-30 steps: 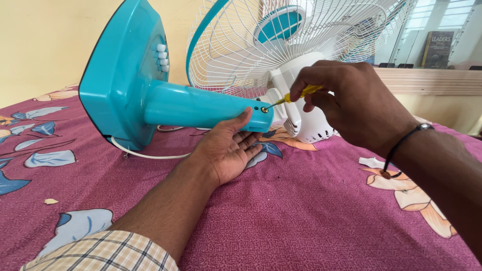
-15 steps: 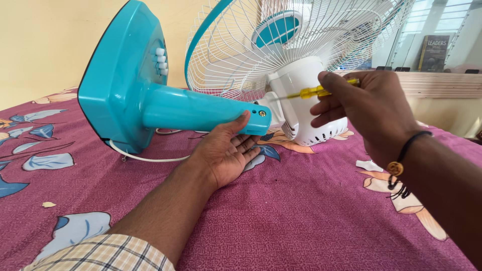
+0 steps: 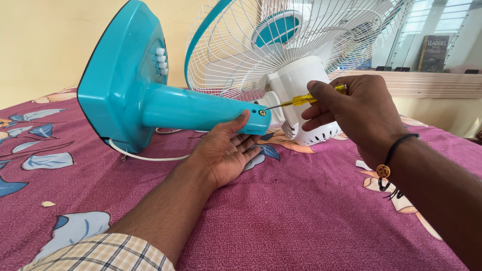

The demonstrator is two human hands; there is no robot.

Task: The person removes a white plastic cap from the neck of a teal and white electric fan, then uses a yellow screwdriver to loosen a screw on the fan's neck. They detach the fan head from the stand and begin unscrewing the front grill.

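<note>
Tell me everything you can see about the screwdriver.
The screwdriver is small, with a translucent yellow handle and a thin metal shaft. The right hand grips the handle, fingers wrapped over its rear end. It lies nearly level, tilted slightly down to the left, its tip at or just beside the brass-coloured screw in the end of the teal fan stem. The left hand supports that stem from below.

A home bedroom: a floral maroon bedsheet (image 3: 301,216), a plain yellow wall (image 3: 45,45) and a window sill (image 3: 432,83)
</note>
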